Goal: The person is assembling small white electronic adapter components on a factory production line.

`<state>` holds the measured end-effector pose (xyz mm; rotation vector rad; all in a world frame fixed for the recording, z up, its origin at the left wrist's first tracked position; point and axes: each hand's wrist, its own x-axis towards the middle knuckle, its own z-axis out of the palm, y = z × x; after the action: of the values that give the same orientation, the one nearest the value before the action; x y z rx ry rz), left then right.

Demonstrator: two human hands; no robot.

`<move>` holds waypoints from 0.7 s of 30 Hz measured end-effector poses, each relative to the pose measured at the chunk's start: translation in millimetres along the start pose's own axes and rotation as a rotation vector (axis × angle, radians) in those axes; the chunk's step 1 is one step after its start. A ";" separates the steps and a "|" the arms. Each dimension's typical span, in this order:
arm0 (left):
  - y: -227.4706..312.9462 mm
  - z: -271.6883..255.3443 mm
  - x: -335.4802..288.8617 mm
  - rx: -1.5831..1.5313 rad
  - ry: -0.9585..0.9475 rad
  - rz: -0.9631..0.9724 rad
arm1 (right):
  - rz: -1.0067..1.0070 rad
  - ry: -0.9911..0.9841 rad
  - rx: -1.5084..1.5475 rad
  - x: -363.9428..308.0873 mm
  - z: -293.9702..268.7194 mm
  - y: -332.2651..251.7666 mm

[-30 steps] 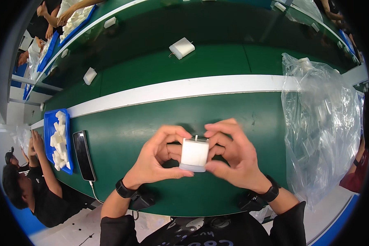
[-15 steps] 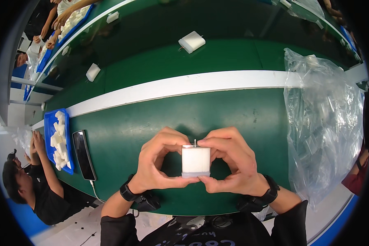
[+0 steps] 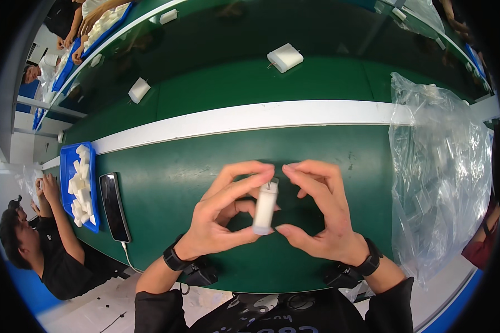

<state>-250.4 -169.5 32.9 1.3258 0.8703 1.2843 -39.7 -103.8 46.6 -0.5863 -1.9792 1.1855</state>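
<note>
white block [image 3: 265,207] turned edge-on since before | pinched between left hand [image 3: 223,217], right hand [image 3: 315,213] fingertips

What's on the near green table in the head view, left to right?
Blue tray of white parts → black phone → left hand → white block held edge-on by both hands → right hand → clear plastic bag.

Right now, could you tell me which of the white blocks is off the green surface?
The white block pinched between left hand and right hand; the other two lie beyond the white strip.
</note>
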 end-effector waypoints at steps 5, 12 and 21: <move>-2.3 -1.6 -1.6 0.197 0.034 0.007 | 0.032 -0.075 0.132 -3.1 2.9 6.1; -2.7 -2.7 0.1 0.136 0.035 0.073 | 0.029 -0.087 0.161 1.3 3.7 3.1; -1.9 7.8 -3.9 0.127 0.031 0.108 | -0.106 -0.036 -0.051 -2.1 3.7 2.1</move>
<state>-243.1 -174.4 31.3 1.4728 0.9254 1.3546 -41.3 -106.3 43.0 -0.4827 -2.0496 1.0909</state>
